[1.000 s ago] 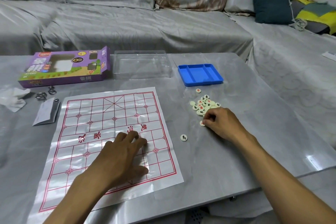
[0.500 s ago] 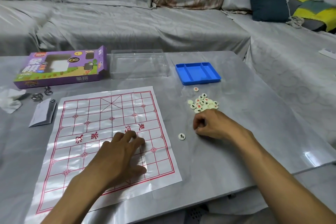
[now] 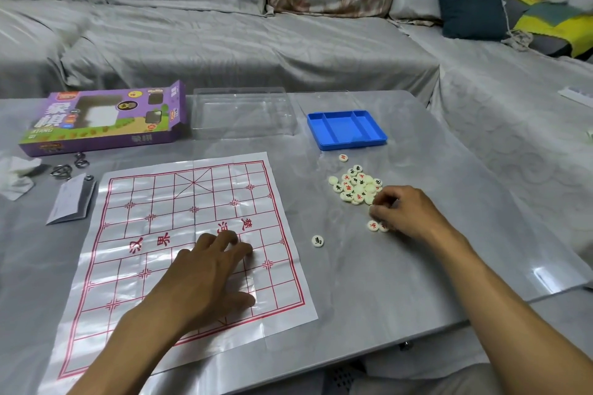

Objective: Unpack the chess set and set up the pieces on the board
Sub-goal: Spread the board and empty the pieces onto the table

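Observation:
The paper chess board (image 3: 154,202), white with red lines, lies flat on the grey table. My left hand (image 3: 208,272) rests on its near right part, fingers spread and pressing the sheet. A pile of cream round chess pieces (image 3: 354,184) with red and black characters sits to the right of the board. My right hand (image 3: 407,215) is at the pile's near edge, its curled fingertips pinching a piece there. Two pieces (image 3: 373,225) lie just beside that hand. One black-marked piece (image 3: 317,241) lies alone near the board's right edge, and another single piece (image 3: 343,157) lies near the tray.
A blue divided tray (image 3: 353,144) and a clear plastic lid (image 3: 240,112) stand behind the pieces. The purple box (image 3: 102,119), a folded leaflet (image 3: 69,199), metal rings (image 3: 61,170) and a tissue (image 3: 16,173) lie at the left. A covered sofa rises behind the table.
My right hand drew back from the pile toward me, then returned to its near edge; two pieces now lie beside it. My left hand stayed on the board.

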Demonstrator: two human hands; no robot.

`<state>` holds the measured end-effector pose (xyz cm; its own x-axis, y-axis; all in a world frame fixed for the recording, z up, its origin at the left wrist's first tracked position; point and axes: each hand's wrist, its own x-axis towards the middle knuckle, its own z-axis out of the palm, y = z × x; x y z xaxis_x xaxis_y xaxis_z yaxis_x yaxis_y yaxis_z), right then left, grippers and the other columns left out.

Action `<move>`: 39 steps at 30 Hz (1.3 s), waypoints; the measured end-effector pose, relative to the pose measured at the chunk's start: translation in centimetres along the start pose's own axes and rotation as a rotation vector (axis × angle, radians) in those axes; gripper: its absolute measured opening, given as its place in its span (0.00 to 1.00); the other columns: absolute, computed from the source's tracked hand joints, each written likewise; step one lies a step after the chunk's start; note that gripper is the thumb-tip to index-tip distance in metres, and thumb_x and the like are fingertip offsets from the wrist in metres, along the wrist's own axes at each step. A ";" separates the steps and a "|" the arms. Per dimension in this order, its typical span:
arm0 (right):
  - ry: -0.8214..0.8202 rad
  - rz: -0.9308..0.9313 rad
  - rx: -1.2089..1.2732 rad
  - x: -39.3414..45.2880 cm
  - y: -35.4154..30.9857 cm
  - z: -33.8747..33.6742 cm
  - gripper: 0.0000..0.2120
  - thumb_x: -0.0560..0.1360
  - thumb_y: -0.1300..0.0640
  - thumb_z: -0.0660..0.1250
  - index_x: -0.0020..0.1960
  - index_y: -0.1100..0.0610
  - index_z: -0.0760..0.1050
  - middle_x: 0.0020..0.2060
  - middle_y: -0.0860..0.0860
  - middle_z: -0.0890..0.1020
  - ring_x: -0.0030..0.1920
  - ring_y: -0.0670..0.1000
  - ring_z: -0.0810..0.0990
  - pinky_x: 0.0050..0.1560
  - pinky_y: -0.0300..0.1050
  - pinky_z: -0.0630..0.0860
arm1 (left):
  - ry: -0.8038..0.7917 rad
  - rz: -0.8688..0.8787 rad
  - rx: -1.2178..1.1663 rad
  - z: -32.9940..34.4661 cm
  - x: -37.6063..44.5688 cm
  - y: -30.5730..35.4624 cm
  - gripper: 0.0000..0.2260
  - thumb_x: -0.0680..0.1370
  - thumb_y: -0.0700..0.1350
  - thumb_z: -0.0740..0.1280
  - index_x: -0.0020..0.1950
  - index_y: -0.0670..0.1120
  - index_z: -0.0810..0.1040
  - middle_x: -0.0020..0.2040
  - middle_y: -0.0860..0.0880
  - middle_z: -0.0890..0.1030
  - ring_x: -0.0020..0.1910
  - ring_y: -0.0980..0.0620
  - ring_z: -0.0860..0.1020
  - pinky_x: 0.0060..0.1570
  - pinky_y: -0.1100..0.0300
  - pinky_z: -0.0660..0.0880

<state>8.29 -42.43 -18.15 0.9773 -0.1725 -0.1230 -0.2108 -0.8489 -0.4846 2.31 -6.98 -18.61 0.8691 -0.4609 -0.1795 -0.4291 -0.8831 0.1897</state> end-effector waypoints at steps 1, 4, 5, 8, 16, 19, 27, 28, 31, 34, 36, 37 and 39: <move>0.021 0.004 -0.018 0.0 -0.2 0.3 0.06 0.68 0.49 0.74 0.40 0.48 0.78 0.38 0.45 0.81 0.39 0.46 0.79 0.41 0.47 0.77 | 0.000 0.000 -0.002 0.0 0.0 0.0 0.30 0.72 0.66 0.65 0.71 0.61 0.61 0.72 0.57 0.60 0.69 0.52 0.61 0.59 0.56 0.69; 0.027 0.015 -0.046 0.3 -0.9 0.6 0.06 0.69 0.50 0.75 0.39 0.50 0.79 0.37 0.46 0.81 0.39 0.47 0.79 0.39 0.46 0.76 | 0.008 0.003 -0.003 0.1 0.0 0.0 0.30 0.72 0.66 0.65 0.71 0.61 0.61 0.72 0.57 0.60 0.69 0.52 0.61 0.59 0.56 0.70; 0.022 0.017 -0.031 0.4 -1.0 0.4 0.05 0.70 0.52 0.73 0.38 0.52 0.80 0.36 0.47 0.81 0.38 0.47 0.79 0.39 0.45 0.75 | 0.008 0.002 -0.004 0.1 0.0 -0.1 0.31 0.72 0.66 0.65 0.71 0.61 0.61 0.72 0.57 0.60 0.69 0.52 0.61 0.59 0.55 0.70; -0.016 0.039 0.025 0.4 -0.6 -0.2 0.11 0.75 0.53 0.69 0.35 0.55 0.82 0.33 0.50 0.81 0.34 0.48 0.76 0.37 0.44 0.72 | 0.012 0.003 -0.006 0.2 0.0 -0.2 0.31 0.71 0.67 0.65 0.71 0.61 0.61 0.72 0.57 0.60 0.69 0.52 0.61 0.59 0.56 0.69; 0.001 0.060 0.058 0.2 0.1 -0.3 0.08 0.75 0.51 0.70 0.39 0.52 0.82 0.38 0.47 0.82 0.40 0.47 0.79 0.37 0.41 0.72 | 0.007 0.001 -0.006 0.1 0.0 -0.1 0.30 0.72 0.66 0.65 0.71 0.61 0.61 0.72 0.58 0.60 0.69 0.52 0.61 0.59 0.55 0.69; -0.015 0.062 0.051 0.2 -0.1 -0.2 0.09 0.75 0.50 0.70 0.38 0.53 0.82 0.37 0.47 0.83 0.40 0.48 0.80 0.38 0.43 0.74 | 0.004 -0.001 -0.003 0.1 0.0 0.0 0.30 0.72 0.66 0.65 0.71 0.60 0.61 0.72 0.57 0.60 0.69 0.52 0.61 0.59 0.55 0.69; 0.183 0.100 -0.087 1.1 -0.1 1.0 0.07 0.77 0.53 0.64 0.53 0.51 0.79 0.52 0.49 0.79 0.49 0.52 0.79 0.44 0.45 0.74 | 0.005 0.001 0.016 0.1 0.0 0.0 0.30 0.72 0.67 0.64 0.71 0.61 0.60 0.72 0.58 0.59 0.69 0.52 0.61 0.59 0.56 0.69; 0.153 0.085 -0.095 1.2 0.2 1.1 0.10 0.77 0.54 0.64 0.57 0.51 0.78 0.55 0.50 0.78 0.52 0.52 0.78 0.46 0.45 0.73 | 0.007 0.003 0.018 0.1 0.0 0.0 0.30 0.72 0.67 0.64 0.71 0.61 0.60 0.72 0.58 0.59 0.69 0.52 0.61 0.58 0.56 0.69; 0.132 0.069 -0.086 1.0 0.7 0.8 0.08 0.75 0.53 0.68 0.54 0.51 0.79 0.52 0.49 0.78 0.50 0.50 0.77 0.45 0.45 0.72 | 0.007 0.005 0.011 0.0 0.0 0.0 0.30 0.72 0.66 0.64 0.71 0.61 0.60 0.72 0.58 0.60 0.69 0.52 0.61 0.58 0.56 0.69; 0.099 0.088 -0.087 0.8 0.4 0.2 0.04 0.72 0.52 0.70 0.45 0.50 0.78 0.46 0.47 0.79 0.46 0.49 0.78 0.43 0.46 0.76 | 0.009 0.009 0.014 0.0 0.0 -0.1 0.30 0.72 0.67 0.64 0.71 0.61 0.60 0.72 0.58 0.59 0.69 0.52 0.61 0.59 0.56 0.69; 0.013 0.145 -0.120 0.6 0.0 -0.5 0.02 0.70 0.54 0.70 0.42 0.49 0.78 0.42 0.46 0.81 0.43 0.48 0.78 0.40 0.45 0.76 | 0.008 0.007 0.015 0.1 0.0 -0.1 0.30 0.72 0.67 0.64 0.71 0.61 0.60 0.72 0.58 0.59 0.69 0.52 0.61 0.59 0.56 0.69; -0.033 0.178 -0.145 0.6 -0.1 -1.0 0.02 0.69 0.54 0.70 0.40 0.50 0.78 0.40 0.46 0.81 0.41 0.48 0.79 0.39 0.45 0.75 | 0.010 0.006 0.015 0.1 0.0 -0.1 0.30 0.72 0.67 0.64 0.71 0.61 0.60 0.72 0.58 0.59 0.69 0.52 0.61 0.59 0.56 0.69; -0.050 0.211 -0.172 0.4 -0.4 -1.4 0.03 0.68 0.52 0.70 0.40 0.50 0.78 0.38 0.47 0.82 0.41 0.49 0.79 0.37 0.43 0.73 | 0.008 0.006 0.010 0.1 0.0 -0.1 0.30 0.72 0.66 0.64 0.71 0.61 0.61 0.72 0.58 0.60 0.69 0.51 0.61 0.58 0.56 0.70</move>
<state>8.78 -42.88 -16.80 0.9091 -0.3331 -0.2502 -0.3987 -0.8699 -0.2905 2.35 -6.88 -18.78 0.8685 -0.4654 -0.1705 -0.4365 -0.8812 0.1814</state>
